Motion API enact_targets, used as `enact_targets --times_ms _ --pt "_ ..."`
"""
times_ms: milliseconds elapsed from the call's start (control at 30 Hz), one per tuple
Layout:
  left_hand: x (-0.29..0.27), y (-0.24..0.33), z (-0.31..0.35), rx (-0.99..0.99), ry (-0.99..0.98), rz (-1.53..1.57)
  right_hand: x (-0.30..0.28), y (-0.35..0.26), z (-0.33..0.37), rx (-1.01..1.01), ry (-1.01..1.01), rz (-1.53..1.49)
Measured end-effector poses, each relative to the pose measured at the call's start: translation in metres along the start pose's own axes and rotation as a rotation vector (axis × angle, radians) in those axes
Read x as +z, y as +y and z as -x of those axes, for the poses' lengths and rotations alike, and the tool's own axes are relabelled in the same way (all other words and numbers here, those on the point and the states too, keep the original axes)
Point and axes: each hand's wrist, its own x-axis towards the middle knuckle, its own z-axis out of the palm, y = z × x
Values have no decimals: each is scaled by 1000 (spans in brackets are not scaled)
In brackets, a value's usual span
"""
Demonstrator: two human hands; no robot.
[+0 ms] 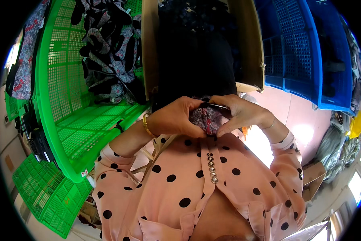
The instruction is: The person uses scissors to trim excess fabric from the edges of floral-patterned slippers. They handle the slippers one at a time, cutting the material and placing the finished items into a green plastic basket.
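In front of my chest, both hands grip a small folded fabric piece (206,119) with a grey and red floral print and dark edging. My left hand (175,119) is closed on its left side, thumb along the near edge. From the other side my right hand (245,113) pinches it between thumb and fingers. A thin dark object with a shiny edge (220,106) lies under the right fingers at the top of the fabric; I cannot make out its kind.
On the left stands a green plastic crate (64,116) holding several floral and black fabric pieces (108,52). An open cardboard box (150,48) with dark contents is straight ahead. Blue crates (293,44) stand on the right, with clear plastic bags (333,150) nearer. Another green crate (48,193) sits lower left.
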Motion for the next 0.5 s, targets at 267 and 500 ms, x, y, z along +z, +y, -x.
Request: enact_targets --times_ms 267,500 --pt "-18 -14 -34 653 678 -838 -5 1 -16 -78 520 876" --pt "-45 -23 -59 788 972 -1073 -10 -6 -17 -128 595 788"
